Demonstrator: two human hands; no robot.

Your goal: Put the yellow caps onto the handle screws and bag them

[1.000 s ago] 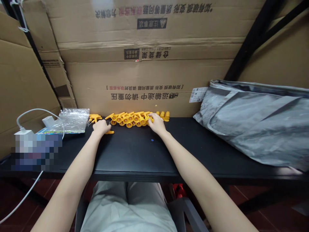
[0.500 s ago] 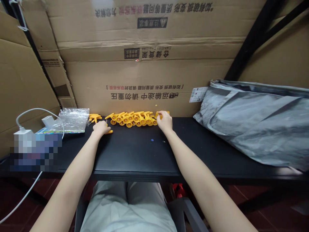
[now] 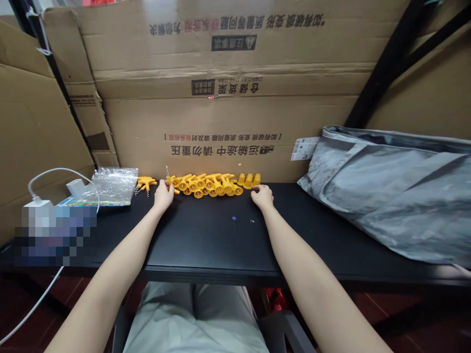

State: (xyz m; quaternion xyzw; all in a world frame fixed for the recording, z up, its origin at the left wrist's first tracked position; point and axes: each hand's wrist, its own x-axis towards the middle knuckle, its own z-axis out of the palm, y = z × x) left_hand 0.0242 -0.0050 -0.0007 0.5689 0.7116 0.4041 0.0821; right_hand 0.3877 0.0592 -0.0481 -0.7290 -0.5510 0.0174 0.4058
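Several yellow cone-ended pieces [image 3: 209,185] lie in a long pile along the back of the black table [image 3: 206,235]. My left hand [image 3: 164,196] is closed on a yellow piece with a metal spiral at the pile's left end. A few yellow handles with spirals [image 3: 147,183] lie left of that hand. To the right of the pile, yellow cups [image 3: 249,180] stand side by side. My right hand [image 3: 262,197] is just in front of the rightmost cup, fingers curled; what its fingertips hold, if anything, is too small to tell.
Clear plastic wrap [image 3: 114,185], a white charger [image 3: 40,215] with its cable and a blurred-out object [image 3: 69,235] lie on the left. A large grey bag [image 3: 382,191] fills the right side. Cardboard [image 3: 221,117] stands behind the table.
My left hand has moved right to the pile's left end, with a spiral now pointing up from it. My right hand has shifted right and nearer, uncovering the standing cups.
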